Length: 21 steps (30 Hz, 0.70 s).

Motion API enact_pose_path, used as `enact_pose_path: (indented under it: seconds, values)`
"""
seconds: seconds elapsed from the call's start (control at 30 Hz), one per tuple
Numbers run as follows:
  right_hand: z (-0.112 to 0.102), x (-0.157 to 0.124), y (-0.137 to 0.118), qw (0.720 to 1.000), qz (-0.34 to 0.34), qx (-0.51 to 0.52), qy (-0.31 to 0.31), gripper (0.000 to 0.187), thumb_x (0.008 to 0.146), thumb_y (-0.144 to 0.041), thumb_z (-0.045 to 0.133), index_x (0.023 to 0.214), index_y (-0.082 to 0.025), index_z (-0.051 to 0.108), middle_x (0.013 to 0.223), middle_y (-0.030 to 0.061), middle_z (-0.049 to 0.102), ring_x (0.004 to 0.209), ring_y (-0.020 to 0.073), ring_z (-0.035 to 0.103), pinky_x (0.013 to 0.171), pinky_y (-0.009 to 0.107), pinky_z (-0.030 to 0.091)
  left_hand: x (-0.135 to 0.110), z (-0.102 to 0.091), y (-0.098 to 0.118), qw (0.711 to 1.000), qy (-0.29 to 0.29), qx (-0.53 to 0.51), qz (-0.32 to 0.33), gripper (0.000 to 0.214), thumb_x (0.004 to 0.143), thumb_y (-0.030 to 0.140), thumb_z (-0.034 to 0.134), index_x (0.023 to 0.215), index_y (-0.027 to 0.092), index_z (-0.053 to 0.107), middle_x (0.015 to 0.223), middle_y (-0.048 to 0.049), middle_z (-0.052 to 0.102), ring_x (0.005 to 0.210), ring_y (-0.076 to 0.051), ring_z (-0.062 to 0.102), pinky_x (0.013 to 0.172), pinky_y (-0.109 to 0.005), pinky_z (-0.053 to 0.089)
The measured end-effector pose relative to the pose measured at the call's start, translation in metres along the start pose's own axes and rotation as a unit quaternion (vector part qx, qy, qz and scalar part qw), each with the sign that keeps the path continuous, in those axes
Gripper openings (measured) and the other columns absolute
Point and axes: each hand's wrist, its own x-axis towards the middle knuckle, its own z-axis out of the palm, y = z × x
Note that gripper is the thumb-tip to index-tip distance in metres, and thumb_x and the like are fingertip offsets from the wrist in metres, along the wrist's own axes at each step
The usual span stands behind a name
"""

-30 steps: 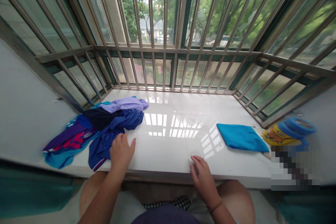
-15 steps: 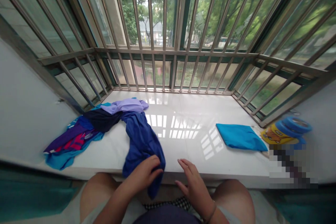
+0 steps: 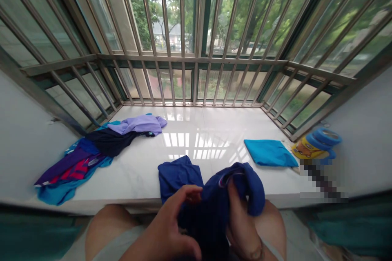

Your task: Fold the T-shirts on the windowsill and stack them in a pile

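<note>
A dark blue garment is bunched over my lap and the sill's front edge, one part lying on the white sill. My right hand grips it near an opening with a light-coloured trim, its thumb on top and its other fingers hidden under the cloth. My left hand is at the garment's left side, fingers curved and thumb held well apart; its fingertips are close to the cloth, and I cannot tell if they touch it.
On the left of the white sill lies a pile of clothes, with a lavender piece on top. At the right are a folded bright blue cloth and a yellow-and-blue bottle. Metal window bars enclose the back.
The dark blue garment has come away from the pile toward my lap and to the right. My right hand, empty before, has taken hold of it. My left hand has opened.
</note>
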Motion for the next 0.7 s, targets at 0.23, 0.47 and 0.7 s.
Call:
enact_pose_path:
  seconds: [0.23,0.47,0.7]
  values:
    - [-0.005,-0.003,-0.039,0.988,0.113,0.100,-0.004,0.072,0.105,-0.074,0.041,0.146,-0.023,0.068,0.132,0.0121,0.077,0.140,0.0314,0.064,0.116,0.046,0.055,-0.003,0.036,-0.005,0.988,0.092,0.065,-0.109,0.105,0.065,0.077,0.090,0.151,0.024,0.063,0.147,-0.0186,0.068,0.130,-0.046,0.064,0.111,-0.056,0.054]
    - [-0.037,-0.016,-0.045,0.996,0.076,0.054,-0.015,0.076,0.090,-0.081,0.063,0.135,-0.021,0.077,0.132,0.0127,0.077,0.142,0.0363,0.062,0.123,0.047,0.047,0.014,0.019,0.019,0.965,0.219,-0.057,-0.131,0.057,0.091,0.076,0.067,0.099,0.020,0.077,0.093,-0.0069,0.078,0.097,-0.029,0.073,0.092,-0.040,0.061]
    - [-0.102,0.039,-0.066,0.975,0.092,0.139,0.148,0.074,0.083,-0.080,0.072,0.115,-0.014,0.082,0.092,0.0106,0.083,0.095,0.0341,0.078,0.082,0.040,0.065,0.039,-0.058,0.065,0.835,0.504,-0.220,-0.006,0.050,0.087,0.064,0.081,0.113,0.023,0.071,0.095,0.0007,0.076,0.083,-0.017,0.071,0.083,-0.028,0.062]
